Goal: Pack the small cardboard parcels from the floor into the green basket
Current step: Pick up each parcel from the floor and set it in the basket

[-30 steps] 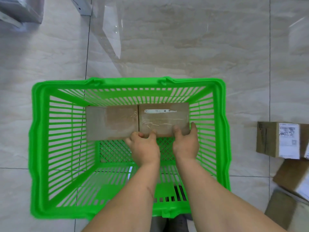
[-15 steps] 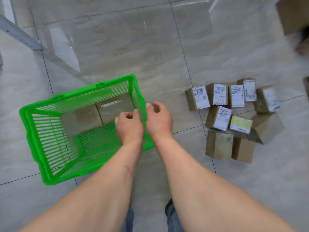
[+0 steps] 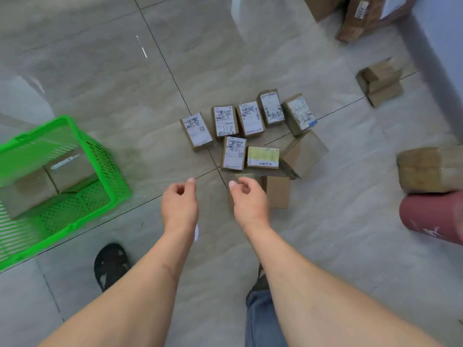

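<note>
Both hands hover empty, fingers loosely curled: left hand (image 3: 179,206) over bare floor (image 3: 105,71); right hand (image 3: 250,202) above the near parcels (image 3: 246,136). The green basket (image 3: 117,176), far left, holds two boxes (image 3: 50,181).

Your basket (image 3: 114,189) stands on the floor (image 3: 105,71) at far left, with two parcels (image 3: 50,181) side by side inside it. The cluster of parcels (image 3: 246,136) lies on the floor at centre, well apart from the basket. Your hands (image 3: 179,207) hang between the two, just before the cluster's near edge. A larger box (image 3: 429,169) sits at right.
</note>
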